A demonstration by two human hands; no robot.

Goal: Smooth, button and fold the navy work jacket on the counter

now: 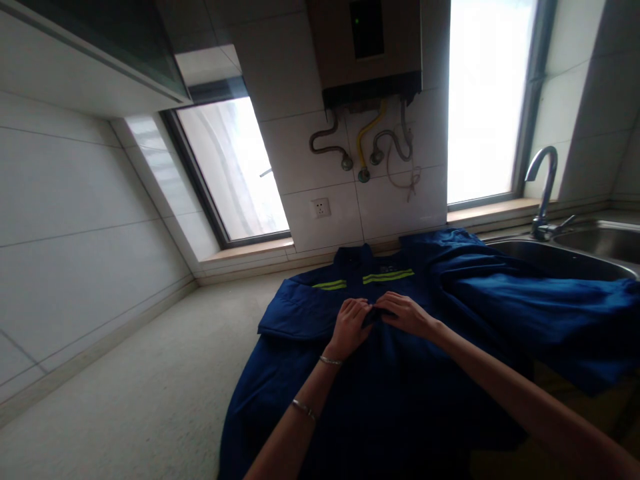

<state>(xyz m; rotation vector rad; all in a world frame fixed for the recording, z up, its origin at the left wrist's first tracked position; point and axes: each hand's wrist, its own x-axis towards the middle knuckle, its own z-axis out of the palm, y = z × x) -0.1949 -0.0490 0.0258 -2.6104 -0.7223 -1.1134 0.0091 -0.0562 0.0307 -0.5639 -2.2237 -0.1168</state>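
A dark blue work jacket [410, 373] with yellow-green stripes across its chest lies spread over the counter, its collar toward the wall. Both hands meet at its front, just below the stripes. My left hand [351, 325] is closed, pinching the jacket's front edge with bent fingers. Beside it my right hand [406, 313] grips the same edge, fingertips nearly touching the left ones. Whatever small fastening may lie between the fingertips is hidden. One sleeve is folded across at the left; more blue cloth spreads to the right, toward the sink.
The pale countertop [150, 360] extends to the left. At the right are a steel sink [607, 240] and a curved faucet [545, 190]. A water heater [370, 53] with pipes hangs on the tiled wall above a socket [321, 207]. A cabinet [90, 60] overhangs at upper left.
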